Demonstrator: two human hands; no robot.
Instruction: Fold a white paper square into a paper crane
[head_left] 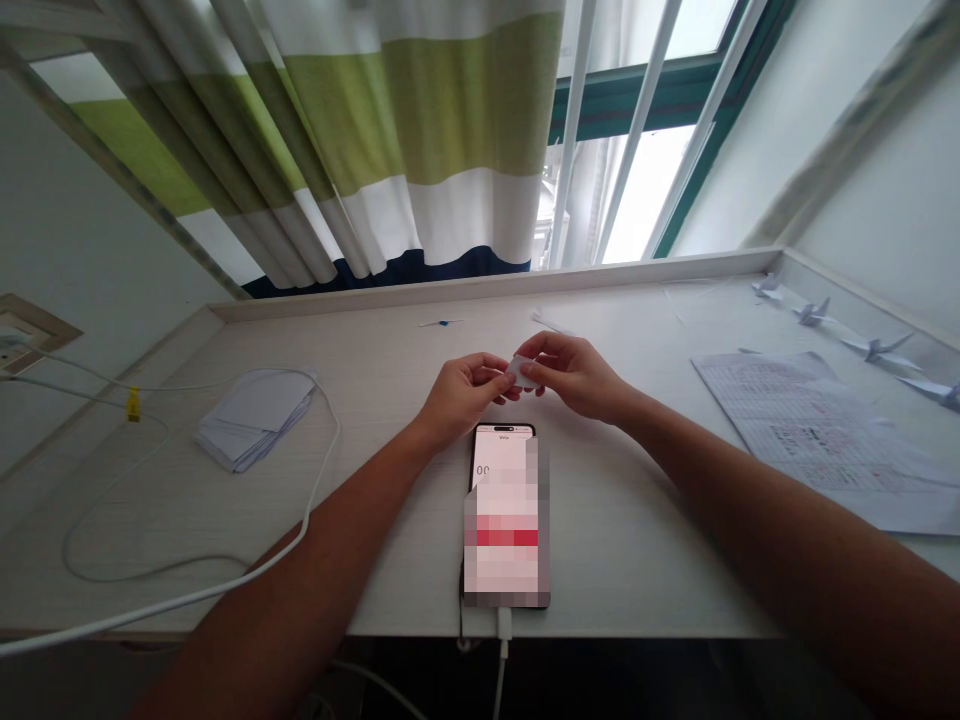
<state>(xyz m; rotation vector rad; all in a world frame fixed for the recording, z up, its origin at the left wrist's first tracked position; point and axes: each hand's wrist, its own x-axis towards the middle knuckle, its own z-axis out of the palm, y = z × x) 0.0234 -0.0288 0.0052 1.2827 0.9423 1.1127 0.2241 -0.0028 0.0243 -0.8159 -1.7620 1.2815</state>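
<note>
"How far along?"

"Folded paper birds [879,350] stand at right; the small paper piece [520,368], just beyond the phone [504,500], looks unfinished, pinched by left hand [465,390] and right hand [574,372]."

"And unused?"

"Seemingly the white paper stack [259,412], left."

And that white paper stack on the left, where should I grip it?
Probably pinch the stack by its near corner, coming from the near side: it lies flat, that corner points toward the camera, and the white cable runs by its far end and loops past its right.
</note>
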